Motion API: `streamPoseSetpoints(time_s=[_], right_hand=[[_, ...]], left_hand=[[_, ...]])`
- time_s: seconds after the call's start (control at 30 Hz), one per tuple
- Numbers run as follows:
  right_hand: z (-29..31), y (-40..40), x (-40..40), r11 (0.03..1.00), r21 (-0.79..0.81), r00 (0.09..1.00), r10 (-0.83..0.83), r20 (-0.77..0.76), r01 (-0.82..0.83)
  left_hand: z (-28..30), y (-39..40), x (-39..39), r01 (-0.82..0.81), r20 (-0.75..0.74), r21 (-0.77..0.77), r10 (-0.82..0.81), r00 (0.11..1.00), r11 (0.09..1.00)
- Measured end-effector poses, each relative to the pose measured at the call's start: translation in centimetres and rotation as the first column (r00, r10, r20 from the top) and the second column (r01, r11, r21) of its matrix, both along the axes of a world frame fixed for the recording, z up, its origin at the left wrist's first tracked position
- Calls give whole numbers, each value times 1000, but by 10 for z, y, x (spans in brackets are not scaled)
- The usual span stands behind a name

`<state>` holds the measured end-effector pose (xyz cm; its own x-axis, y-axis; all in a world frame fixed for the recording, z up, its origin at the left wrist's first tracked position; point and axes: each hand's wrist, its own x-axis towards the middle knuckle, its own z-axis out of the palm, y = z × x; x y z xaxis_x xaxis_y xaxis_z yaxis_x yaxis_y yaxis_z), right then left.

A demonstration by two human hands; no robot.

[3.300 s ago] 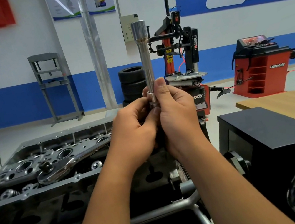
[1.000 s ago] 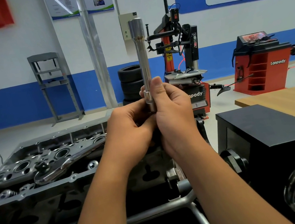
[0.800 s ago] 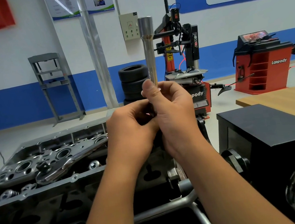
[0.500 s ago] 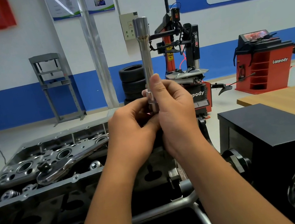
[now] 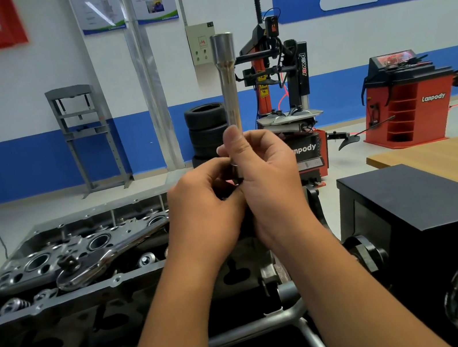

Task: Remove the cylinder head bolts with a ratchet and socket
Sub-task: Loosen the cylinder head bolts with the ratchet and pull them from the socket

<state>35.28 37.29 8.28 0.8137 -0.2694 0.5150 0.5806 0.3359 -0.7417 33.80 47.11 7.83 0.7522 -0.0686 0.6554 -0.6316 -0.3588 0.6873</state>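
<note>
The long chrome extension bar [image 5: 227, 82] stands upright in front of the person's chest, its flared drive end at the top and its lower end buried between the two hands, where a short socket [image 5: 236, 169] shows as a dark metal ring. The right hand [image 5: 268, 179] grips the bar's lower shaft with the thumb laid up along it; the left hand [image 5: 206, 207] has its fingers curled in around the socket end, though the exact contact is hidden. The step in hand looks like seating the socket on the extension: best done by keeping the bar plumb, lining the square up squarely and pushing until it seats, then tugging to check it holds. The ratchet [image 5: 102, 258] lies untouched across the cylinder head [image 5: 37, 266], drive square upward, well left of the hands. The head is the only thing here that holds anything: its open top carries valve springs [image 5: 16, 305] and round bores; no bolt can be made out for certain. To the right stands a black box [image 5: 426, 201], closed, with a wooden bench [image 5: 445, 152] behind it.
</note>
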Motion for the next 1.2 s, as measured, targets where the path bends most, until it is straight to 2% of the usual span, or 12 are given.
streamPoseSetpoints(time_s=[0.13, 0.33, 0.5, 0.7, 0.9, 1.1, 1.2], right_hand=[[2, 1, -1, 1000, 18, 1000, 9, 2, -9], [-2, -2, 2, 999, 15, 999, 31, 15, -31], [2, 2, 1, 1000, 8, 1000, -14, -1, 14], [-1, -1, 0, 1000, 18, 1000, -14, 11, 13], [1, 2, -2, 1000, 2, 1000, -17, 2, 17], [0, -2, -2, 1000, 12, 1000, -8, 25, 7], [-1, -1, -2, 999, -16, 999, -32, 26, 33]], left_hand=[[3, 4, 1, 126, -89, 8, -125, 988, 992], [1, 0, 1, -7, -33, -5, 6, 999, 1000], [4, 3, 1, 121, -111, -5, -121, 986, 993], [1, -1, -1, -14, -23, -8, 14, 1000, 1000], [5, 4, -1, 107, -121, -15, -108, 987, 994], [2, 0, -1, -6, -45, -3, 6, 999, 1000], [4, 3, -2, 85, -90, 0, -85, 992, 996]])
